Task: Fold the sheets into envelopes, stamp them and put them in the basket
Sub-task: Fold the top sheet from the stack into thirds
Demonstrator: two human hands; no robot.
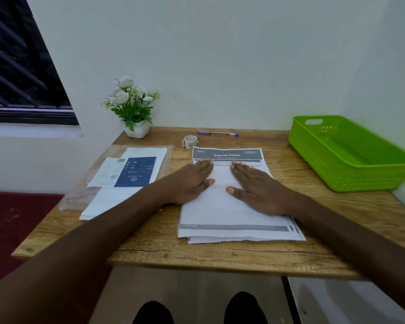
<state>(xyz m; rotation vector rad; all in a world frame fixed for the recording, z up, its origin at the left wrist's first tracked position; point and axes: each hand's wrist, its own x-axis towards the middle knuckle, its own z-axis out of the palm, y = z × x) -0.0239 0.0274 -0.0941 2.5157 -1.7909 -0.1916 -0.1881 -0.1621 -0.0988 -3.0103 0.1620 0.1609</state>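
A printed sheet headed "Organize Clothes" (222, 213) lies on top of other sheets in the middle of the wooden table (337, 232). My left hand (189, 181) and my right hand (259, 188) both rest flat on it, palms down, fingers pointing away from me, holding nothing. A stack of white sheets with a blue-and-white leaflet (129, 170) on top sits to the left. The green plastic basket (351, 155) stands empty at the right edge of the table. A roll of patterned tape (190, 141) lies just beyond the sheet.
A blue pen (218, 133) lies near the wall behind the tape. A white pot with artificial flowers (133, 108) stands at the back left corner. A dark window (21, 73) is on the left wall. My feet show under the table's front edge.
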